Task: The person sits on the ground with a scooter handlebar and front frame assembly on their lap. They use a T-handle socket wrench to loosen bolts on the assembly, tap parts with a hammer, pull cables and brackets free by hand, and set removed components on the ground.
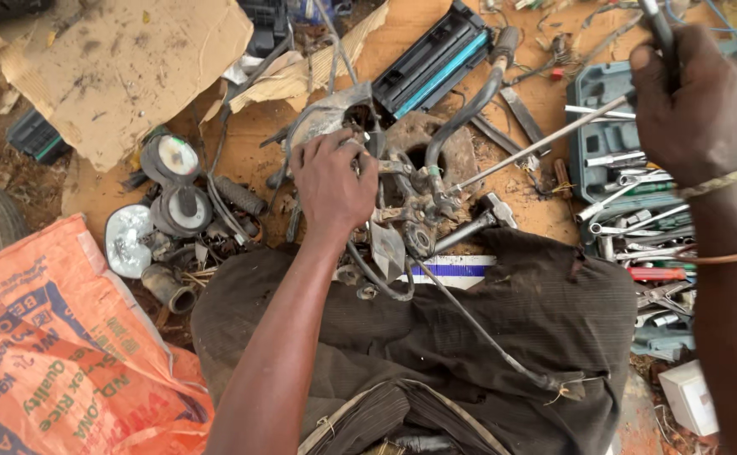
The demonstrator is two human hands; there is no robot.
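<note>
Below, left hand (332, 181) gripping one metal assembly (402, 181), right hand (690, 101) clenched round one long rod (537, 143).

Bare orange dirt ground (402, 38) is carrying a spread of clutter. A torn cardboard sheet (124, 67), an orange woven sack (48, 354), 2 round mirrors (174, 160) and an open tool case (629, 152) are lying directly on it.

Orange woven sack (56, 354) with blue print, lower left. Torn brown cardboard sheet (124, 67), upper left. Small white box (690, 396), lower right.
</note>
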